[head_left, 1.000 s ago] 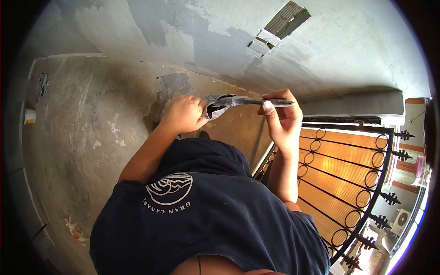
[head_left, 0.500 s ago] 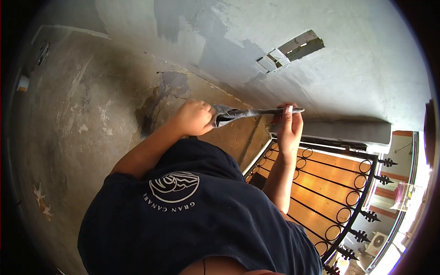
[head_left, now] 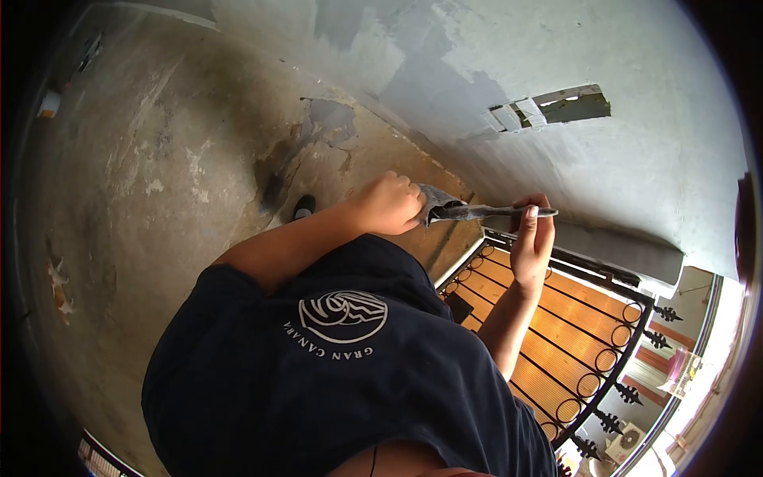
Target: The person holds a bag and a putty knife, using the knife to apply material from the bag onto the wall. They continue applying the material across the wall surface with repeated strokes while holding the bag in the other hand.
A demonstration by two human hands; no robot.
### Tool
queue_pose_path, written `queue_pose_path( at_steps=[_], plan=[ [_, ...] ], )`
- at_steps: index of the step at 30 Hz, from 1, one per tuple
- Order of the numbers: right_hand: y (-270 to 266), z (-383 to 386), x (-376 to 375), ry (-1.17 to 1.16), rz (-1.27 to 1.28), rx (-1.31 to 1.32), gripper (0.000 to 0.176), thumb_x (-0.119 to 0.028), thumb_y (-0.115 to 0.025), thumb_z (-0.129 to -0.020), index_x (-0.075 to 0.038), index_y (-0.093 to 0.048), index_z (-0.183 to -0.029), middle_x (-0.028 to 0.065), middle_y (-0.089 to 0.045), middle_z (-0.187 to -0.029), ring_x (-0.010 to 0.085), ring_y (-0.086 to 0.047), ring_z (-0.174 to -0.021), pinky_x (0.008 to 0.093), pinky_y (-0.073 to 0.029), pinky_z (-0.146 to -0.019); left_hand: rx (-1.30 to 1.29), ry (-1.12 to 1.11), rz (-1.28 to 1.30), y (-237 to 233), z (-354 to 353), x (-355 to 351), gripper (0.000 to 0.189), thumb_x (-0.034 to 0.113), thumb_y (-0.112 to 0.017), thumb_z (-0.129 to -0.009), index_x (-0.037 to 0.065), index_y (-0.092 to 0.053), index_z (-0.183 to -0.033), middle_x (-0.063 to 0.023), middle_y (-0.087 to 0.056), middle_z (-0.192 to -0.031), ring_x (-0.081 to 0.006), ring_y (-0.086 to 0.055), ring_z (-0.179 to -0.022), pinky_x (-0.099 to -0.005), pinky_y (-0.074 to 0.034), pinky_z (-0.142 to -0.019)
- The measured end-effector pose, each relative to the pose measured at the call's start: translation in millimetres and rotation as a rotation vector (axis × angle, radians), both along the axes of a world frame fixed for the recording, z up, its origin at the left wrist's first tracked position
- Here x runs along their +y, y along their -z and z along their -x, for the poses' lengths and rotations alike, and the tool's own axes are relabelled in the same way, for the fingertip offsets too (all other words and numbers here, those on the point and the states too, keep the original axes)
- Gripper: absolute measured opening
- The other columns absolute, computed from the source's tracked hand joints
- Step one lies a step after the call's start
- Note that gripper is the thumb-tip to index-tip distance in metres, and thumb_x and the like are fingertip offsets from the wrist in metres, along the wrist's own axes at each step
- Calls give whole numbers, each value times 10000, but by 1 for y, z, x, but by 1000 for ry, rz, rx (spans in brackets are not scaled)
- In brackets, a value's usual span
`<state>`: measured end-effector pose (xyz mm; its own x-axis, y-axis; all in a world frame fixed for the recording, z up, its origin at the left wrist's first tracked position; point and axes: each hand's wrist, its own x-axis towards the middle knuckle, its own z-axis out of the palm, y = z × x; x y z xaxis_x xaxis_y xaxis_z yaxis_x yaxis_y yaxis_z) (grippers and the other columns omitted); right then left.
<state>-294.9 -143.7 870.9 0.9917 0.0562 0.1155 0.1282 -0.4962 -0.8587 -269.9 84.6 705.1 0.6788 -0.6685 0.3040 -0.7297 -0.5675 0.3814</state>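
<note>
My left hand (head_left: pixel 388 204) is closed in a fist around the wide, crumpled end of a grey cloth-like strip (head_left: pixel 486 211). A dark fold or opening shows in the strip just beside that fist. From there it runs narrow and nearly level to my right hand (head_left: pixel 532 248), where thumb and fingers pinch the thin end. Its tip pokes out a little past the right thumb. Both hands hold it in front of my dark blue T-shirt (head_left: pixel 262 397), above the floor. What exactly the strip is, I cannot make out.
A patchy grey wall (head_left: pixel 509 48) with a rectangular hole (head_left: pixel 576 106) rises ahead. A low ledge (head_left: pixel 620 250) runs along its foot. To the right stands a black metal gate (head_left: pixel 588 385) with spikes. A shoe (head_left: pixel 304 207) and an orange-and-white cat (head_left: pixel 59 288) are on the worn concrete floor (head_left: pixel 159 238).
The view has shifted, so both hands and the strip appear farther right and slightly lower. A shoe now shows beyond my left forearm. Both hands still hold the strip.
</note>
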Motion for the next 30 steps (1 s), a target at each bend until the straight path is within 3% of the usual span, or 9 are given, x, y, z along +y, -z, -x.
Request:
queue_pose_path(
  at_steps=[4,9,20,22,27,30],
  plan=[
    [-5,-1,18,9,109,-1,371,-359,-446,-1103,-19,-563,-1012,-12,-470,-766,73,-408,-690,237,-331,-618,14,-5,5,1,-8,4,290,367,-766,-767,108,-673,-859,-46,-660,-778,-234,-668,-780,-388,-487,-689],
    [-8,-2,32,24,73,-7,370,-366,-490,-1086,-20,-560,-974,-34,-447,-701,59,-397,-646,237,-329,-580,38,5,10,0,-14,7,304,372,-768,-767,102,-674,-871,-48,-666,-796,-240,-667,-799,-392,-485,-708],
    [-1,3,31,105,26,-45,407,-415,-526,-1066,-14,-567,-1008,-27,-461,-731,63,-406,-668,229,-328,-598,78,68,-53,-5,-26,7,337,399,-755,-793,96,-685,-921,-58,-684,-843,-249,-673,-835,-394,-491,-724],
    [-4,5,31,113,60,0,459,-474,-480,-1071,-25,-554,-1018,-2,-474,-785,76,-407,-702,240,-328,-629,80,78,-54,-5,-26,4,339,400,-752,-796,94,-687,-925,-61,-685,-845,-251,-675,-834,-395,-494,-727],
    [1,9,25,134,66,16,468,-476,-491,-1067,-14,-553,-1021,12,-492,-798,87,-435,-725,243,-356,-653,86,91,-50,-1,-26,0,340,398,-748,-798,88,-688,-926,-68,-689,-849,-255,-677,-826,-401,-500,-732],
    [6,10,24,136,32,-37,402,-405,-524,-1067,-10,-570,-1012,-24,-454,-724,61,-400,-664,230,-324,-591,94,84,-49,-1,-24,-2,335,394,-747,-798,86,-687,-918,-73,-689,-848,-261,-676,-819,-404,-502,-733]
  ],
)
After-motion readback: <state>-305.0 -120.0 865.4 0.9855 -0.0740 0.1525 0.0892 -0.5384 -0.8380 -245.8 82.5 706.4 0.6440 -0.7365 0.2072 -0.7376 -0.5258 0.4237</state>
